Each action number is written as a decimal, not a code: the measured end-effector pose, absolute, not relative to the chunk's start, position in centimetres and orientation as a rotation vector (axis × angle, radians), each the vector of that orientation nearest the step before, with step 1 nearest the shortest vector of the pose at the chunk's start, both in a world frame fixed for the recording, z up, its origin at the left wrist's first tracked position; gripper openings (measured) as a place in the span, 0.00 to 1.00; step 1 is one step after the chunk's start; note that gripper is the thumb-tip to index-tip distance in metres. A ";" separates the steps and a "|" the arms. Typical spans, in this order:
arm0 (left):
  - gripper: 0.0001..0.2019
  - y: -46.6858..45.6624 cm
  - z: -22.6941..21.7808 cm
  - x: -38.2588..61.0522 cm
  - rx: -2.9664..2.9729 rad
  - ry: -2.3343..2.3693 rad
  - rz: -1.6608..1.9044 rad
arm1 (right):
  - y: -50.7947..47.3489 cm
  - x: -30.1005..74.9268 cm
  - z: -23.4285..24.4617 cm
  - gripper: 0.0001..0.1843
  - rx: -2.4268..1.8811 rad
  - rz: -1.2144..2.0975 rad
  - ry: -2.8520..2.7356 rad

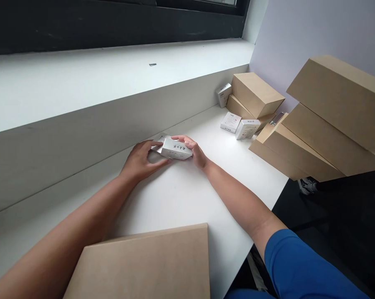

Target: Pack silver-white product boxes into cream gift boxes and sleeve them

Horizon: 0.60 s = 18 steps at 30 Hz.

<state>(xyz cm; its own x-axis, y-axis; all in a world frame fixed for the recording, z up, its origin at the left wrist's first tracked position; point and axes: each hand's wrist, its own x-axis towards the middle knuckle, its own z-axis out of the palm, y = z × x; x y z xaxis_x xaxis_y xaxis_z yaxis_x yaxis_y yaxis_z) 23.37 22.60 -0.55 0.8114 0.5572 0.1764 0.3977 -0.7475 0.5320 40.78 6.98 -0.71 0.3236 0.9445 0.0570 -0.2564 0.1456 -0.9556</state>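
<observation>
While left hand (pixel 140 162) holds silver box (pixel 177 150), right hand (pixel 196 151) grip wraps it.

Reaching forward with both forearms, bare and angled inward to meet at the fingertips. Clasping a small box (pixel 176 149) between left hand (pixel 139 162) and right hand (pixel 194 153). On the left: palm down, wrist almost straight, fingers stretched onto the box's end, thumb lying along its edge on the palm side. On the right: wrist bent inward toward the other hand, fingers curled over the top from beyond, knuckles up. Behind the right wrist, bare forearm, then blue sleeve; behind the left wrist, bare arm throughout.
</observation>
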 end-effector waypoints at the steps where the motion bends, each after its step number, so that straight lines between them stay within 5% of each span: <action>1: 0.33 22.5 -0.5 23.2 2.495 0.731 0.472 | 7.0 40.8 -0.7 0.36 -1.052 1.029 -0.818; 10: 0.29 22.3 -0.9 21.0 2.223 0.964 0.692 | 7.0 41.4 -0.4 0.32 -0.971 1.115 -0.751; 15: 0.46 22.4 -0.5 21.5 2.583 0.663 0.575 | 7.3 41.5 -0.1 0.33 -0.787 1.231 -0.645; 18: 0.45 22.5 -0.1 22.1 2.636 0.494 0.394 | 7.1 41.4 0.3 0.34 -0.777 1.272 -0.653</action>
